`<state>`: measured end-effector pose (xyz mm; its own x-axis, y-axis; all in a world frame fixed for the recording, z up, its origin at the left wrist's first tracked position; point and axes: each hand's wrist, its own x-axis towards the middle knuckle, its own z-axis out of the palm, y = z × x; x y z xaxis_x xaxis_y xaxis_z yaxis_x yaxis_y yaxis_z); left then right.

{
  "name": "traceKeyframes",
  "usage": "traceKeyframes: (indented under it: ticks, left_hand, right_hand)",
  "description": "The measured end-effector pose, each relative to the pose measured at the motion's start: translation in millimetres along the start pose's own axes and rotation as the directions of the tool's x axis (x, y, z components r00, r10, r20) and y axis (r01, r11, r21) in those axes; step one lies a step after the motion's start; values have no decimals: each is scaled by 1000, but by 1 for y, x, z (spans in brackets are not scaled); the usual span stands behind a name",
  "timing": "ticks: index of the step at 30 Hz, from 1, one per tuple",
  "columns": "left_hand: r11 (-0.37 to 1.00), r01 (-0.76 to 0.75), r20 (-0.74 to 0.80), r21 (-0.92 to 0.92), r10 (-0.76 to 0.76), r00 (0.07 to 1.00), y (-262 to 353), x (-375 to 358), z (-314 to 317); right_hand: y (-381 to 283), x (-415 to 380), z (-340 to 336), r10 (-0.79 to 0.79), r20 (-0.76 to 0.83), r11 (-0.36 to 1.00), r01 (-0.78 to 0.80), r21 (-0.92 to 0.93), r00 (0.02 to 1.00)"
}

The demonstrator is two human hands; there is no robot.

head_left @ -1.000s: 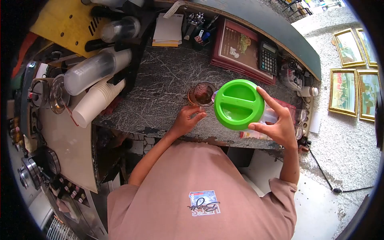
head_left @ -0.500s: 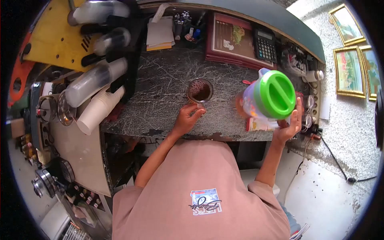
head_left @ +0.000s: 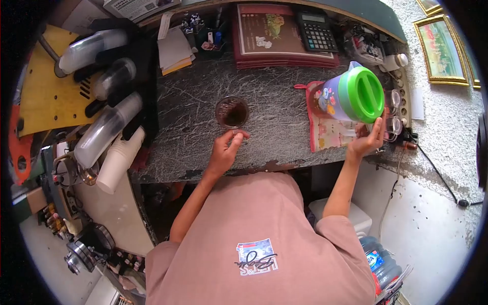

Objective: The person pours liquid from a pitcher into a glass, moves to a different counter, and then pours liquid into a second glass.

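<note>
A glass mug [head_left: 232, 113] of dark liquid stands on the black scratched counter [head_left: 188, 137]. My left hand [head_left: 224, 151] has its fingers closed around the mug's handle, on the side nearest me. At the right, a patterned pitcher with a green lid [head_left: 367, 94] is over a pink-edged cloth [head_left: 325, 133]. My right hand [head_left: 367, 142] is wrapped round the pitcher's handle, with some fingers stretched up beside the lid. Whether the pitcher's base touches the cloth is hard to tell.
Dark red menus [head_left: 254, 61] with a calculator [head_left: 316, 34] lie at the back, beside papers [head_left: 174, 50]. Plastic cups [head_left: 108, 129] and paper cups [head_left: 119, 160] stick out at the left. Small glasses [head_left: 394, 127] and a white bottle [head_left: 395, 62] stand behind the pitcher.
The pitcher in my right hand has moved from beside the cloth's left part to over the cloth, showing more of it. The camera view has shifted; my left hand still holds the mug.
</note>
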<state>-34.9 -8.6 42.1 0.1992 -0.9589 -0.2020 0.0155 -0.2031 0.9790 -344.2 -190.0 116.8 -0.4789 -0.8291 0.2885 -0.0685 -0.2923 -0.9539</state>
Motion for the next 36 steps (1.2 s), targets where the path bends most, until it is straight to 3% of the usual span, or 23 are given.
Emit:
traceKeyframes:
  ticks: [2,3,4,5,6,8,9,10,11,12,14,20,29,34,36]
  left_hand:
    - [999,14,4,-28,-14,1000,4,0,1]
    - [999,46,27,-27,-45,999,6,0,0]
    - [997,77,46,-26,-76,996,9,0,1]
    - [997,75,40,-24,-74,996,13,0,2]
    - [997,80,16,-15,-80,997,11,0,3]
    - [993,-9,-36,-122,5,999,2,1,6]
    - [994,-1,-38,-106,-3,999,4,2,7]
    - [994,-5,-28,-110,2,1000,3,3,8]
    - [998,5,-30,-59,-7,1000,-1,2,7]
    - [1000,15,-34,-7,-15,999,-5,3,8]
    - [999,-34,-75,-14,33,997,-16,6,14]
    - [998,-62,-220,-1,60,974,-19,2,13]
    - [1000,-15,-363,-23,6,932,-14,3,-19]
    - [992,-108,-447,-64,68,892,-13,8,-56]
    - [997,-46,-470,-66,9,883,-8,10,-68]
  right_hand:
    - [-17,-7,8,-215,7,936,209,-283,976]
    - [-24,-13,8,-200,13,943,196,-270,980]
    - [-32,-19,6,-476,-20,729,382,-568,879]
    - [-35,-24,4,-709,46,399,454,-797,704]
    - [-31,-31,3,-822,80,366,631,-684,563]
    - [-29,-59,24,-689,262,614,737,-284,676]
    - [-17,-77,31,-511,471,707,663,-246,719]
    - [-17,-92,53,-331,664,735,625,-264,670]
    - [-5,-109,74,-112,738,894,392,-218,666]
    - [21,-122,84,37,834,937,270,-220,551]
    - [54,-150,102,13,895,968,217,-122,445]
    - [76,-166,135,28,959,958,267,-107,283]
    - [81,-185,176,-8,972,973,227,-47,233]
    - [68,-205,214,-61,975,974,224,12,213]
    - [66,-214,227,-98,974,974,221,52,205]
